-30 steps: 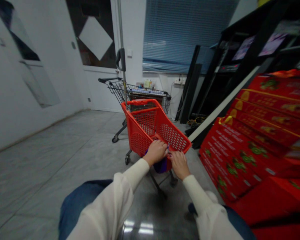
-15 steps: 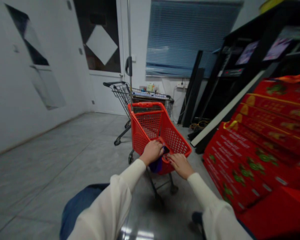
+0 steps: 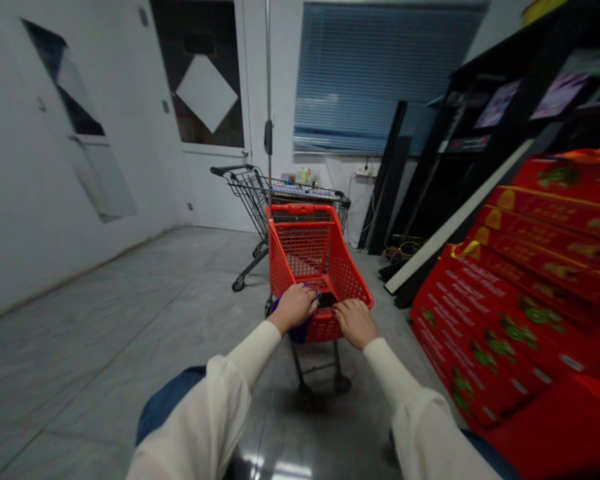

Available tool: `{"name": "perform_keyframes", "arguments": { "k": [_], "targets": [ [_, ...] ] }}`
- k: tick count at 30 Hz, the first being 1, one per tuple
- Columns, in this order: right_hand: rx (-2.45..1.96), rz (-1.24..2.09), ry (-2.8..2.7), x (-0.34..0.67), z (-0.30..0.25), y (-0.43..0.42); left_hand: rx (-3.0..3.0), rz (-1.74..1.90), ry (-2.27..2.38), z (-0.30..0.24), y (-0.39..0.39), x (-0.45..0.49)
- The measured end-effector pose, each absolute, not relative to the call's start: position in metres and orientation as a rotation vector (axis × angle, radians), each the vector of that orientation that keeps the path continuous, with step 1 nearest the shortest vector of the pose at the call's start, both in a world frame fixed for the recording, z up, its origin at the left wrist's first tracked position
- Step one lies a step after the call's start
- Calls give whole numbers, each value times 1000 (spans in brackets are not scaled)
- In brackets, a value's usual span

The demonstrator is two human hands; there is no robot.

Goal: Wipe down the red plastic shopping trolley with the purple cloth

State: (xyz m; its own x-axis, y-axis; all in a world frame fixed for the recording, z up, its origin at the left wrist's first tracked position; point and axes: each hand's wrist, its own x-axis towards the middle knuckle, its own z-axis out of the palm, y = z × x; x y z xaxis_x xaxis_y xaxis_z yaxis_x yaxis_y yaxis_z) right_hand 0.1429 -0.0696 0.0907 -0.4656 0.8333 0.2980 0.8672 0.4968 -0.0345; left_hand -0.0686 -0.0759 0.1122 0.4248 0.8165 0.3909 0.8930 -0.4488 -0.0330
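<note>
A small red plastic shopping cart [image 3: 353,277] stands in front of me on dark wheeled legs. My left hand [image 3: 296,307] is closed on a purple cloth [image 3: 300,331] at the near left of its rim, and the cloth hangs down outside the basket. Over the near right of the rim, my right hand [image 3: 356,323] has its fingers curled, gripping the cart. Between the hands, something dark shows in the basket, too shaded to name. A thin upright pole [image 3: 269,80] with a dark handle rises at the cart's far left corner.
Behind stands a larger wire shopping cart [image 3: 253,193] carrying small items. Stacked red fruit boxes [image 3: 485,320] fill the right side, near dark shelving and a leaning white board [image 3: 455,220]. A door [image 3: 205,100] and a blinds-covered window [image 3: 375,80] form the back.
The red cart has swung round to sit straighter before me, its near end shifting left. Both hands have moved left with it, and my right fingers have curled over the rim.
</note>
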Motion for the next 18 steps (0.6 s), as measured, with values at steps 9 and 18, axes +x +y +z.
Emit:
{"name": "perform_keyframes", "arguments": {
  "k": [9,18],
  "targets": [
    [-1651,-300,-2431,133,87,-67,-2157,-621,-1685,86,-91,-52],
    [-1621,-117,-2470,99,103,-84,-1948,-617,-1948,89,-96,-57]
  ]
}}
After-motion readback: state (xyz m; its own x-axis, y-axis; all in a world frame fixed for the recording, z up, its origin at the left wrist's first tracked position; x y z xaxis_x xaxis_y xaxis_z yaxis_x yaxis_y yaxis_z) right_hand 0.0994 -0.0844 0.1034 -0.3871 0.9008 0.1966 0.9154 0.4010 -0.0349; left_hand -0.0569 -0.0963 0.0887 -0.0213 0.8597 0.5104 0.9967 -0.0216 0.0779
